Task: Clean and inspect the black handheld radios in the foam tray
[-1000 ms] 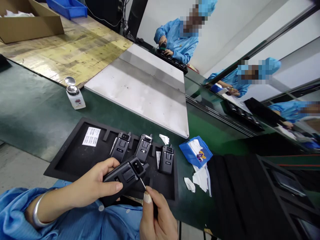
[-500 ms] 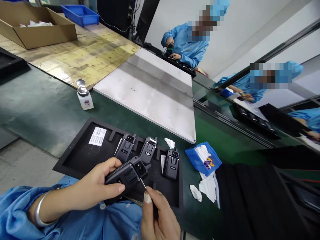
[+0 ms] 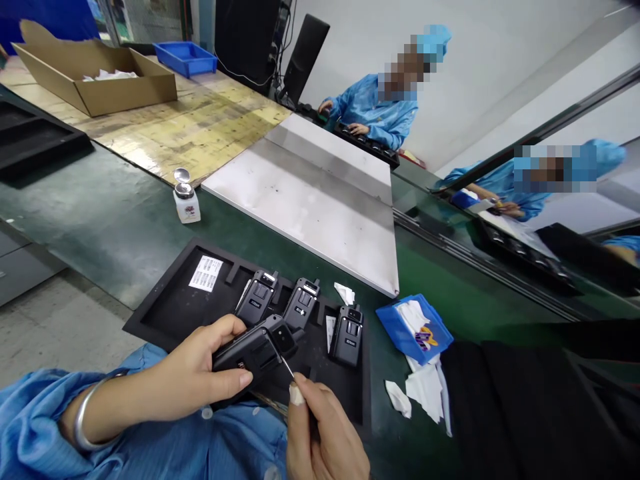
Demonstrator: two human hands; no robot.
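My left hand (image 3: 210, 373) is closed round a black handheld radio (image 3: 250, 357), which is tilted with its back and stubby antenna end facing up and right. My right hand (image 3: 325, 433) pinches a slim tool with a thin metal shaft (image 3: 287, 367), like a small screwdriver; its handle is mostly hidden in the fingers. The shaft's tip meets the radio's edge beside the dark window. A white wrap covers my right thumb tip. Behind the hands lies a black tray (image 3: 165, 293) with three similar radios, including a middle one (image 3: 301, 303) and a right one (image 3: 347, 337).
A white pump bottle (image 3: 188, 208), its lid raised, stands behind the tray. On the right are a blue bin (image 3: 390, 327) with tissues and orange-handled scissors, and loose white tissues (image 3: 425, 390). A white board (image 3: 320, 207) lies ahead. Co-workers in blue sit beyond.
The view has shifted, so the surroundings sit lower and further right. Both hands keep their hold, and the tool's tip stays at the radio's edge. The far co-worker's hand has moved left.
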